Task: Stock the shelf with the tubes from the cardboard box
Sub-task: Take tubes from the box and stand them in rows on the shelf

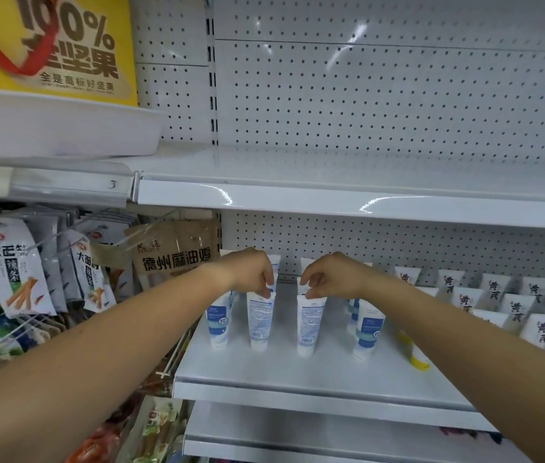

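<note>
Several white and blue tubes stand cap down on the middle white shelf (298, 372). My left hand (251, 272) pinches the top edge of one tube (260, 324), which shows its printed back. My right hand (328, 275) pinches the top edge of a second tube (308, 325) beside it. Another tube (219, 322) stands to the left and one more (368, 332) to the right, both showing their blue fronts. More tubes stand behind, partly hidden by my hands. The cardboard box is not in view.
White tubes with dark characters (511, 312) fill the right part of the same shelf. A yellow item (418, 360) lies under my right forearm. Snack bags (13, 272) hang on hooks at the left. The upper shelf (331, 198) is bare, with a yellow box (64, 45) at top left.
</note>
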`<act>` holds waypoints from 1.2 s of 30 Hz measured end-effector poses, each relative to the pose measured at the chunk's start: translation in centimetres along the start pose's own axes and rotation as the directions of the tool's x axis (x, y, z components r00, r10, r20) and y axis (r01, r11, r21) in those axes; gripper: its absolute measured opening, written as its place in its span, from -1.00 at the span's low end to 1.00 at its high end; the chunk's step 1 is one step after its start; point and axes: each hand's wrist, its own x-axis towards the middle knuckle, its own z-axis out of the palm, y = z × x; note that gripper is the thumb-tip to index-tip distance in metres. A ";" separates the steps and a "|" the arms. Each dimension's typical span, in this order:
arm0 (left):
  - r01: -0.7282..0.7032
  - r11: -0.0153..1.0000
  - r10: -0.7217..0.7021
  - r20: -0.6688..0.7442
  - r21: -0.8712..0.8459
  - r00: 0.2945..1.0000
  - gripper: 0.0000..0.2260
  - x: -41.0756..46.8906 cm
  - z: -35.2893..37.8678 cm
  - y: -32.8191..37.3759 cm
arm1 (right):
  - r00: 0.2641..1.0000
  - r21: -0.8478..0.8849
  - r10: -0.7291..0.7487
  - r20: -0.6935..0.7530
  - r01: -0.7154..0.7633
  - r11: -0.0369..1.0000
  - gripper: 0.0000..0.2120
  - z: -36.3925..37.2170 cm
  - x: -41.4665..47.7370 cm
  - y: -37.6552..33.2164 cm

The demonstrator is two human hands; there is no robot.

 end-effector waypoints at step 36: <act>0.247 0.946 -0.238 -0.064 0.211 0.969 -0.63 0.0 1.0 2.2 | 0.988 -0.096 0.146 -0.056 -0.151 0.984 -0.59 1.8 3.8 1.4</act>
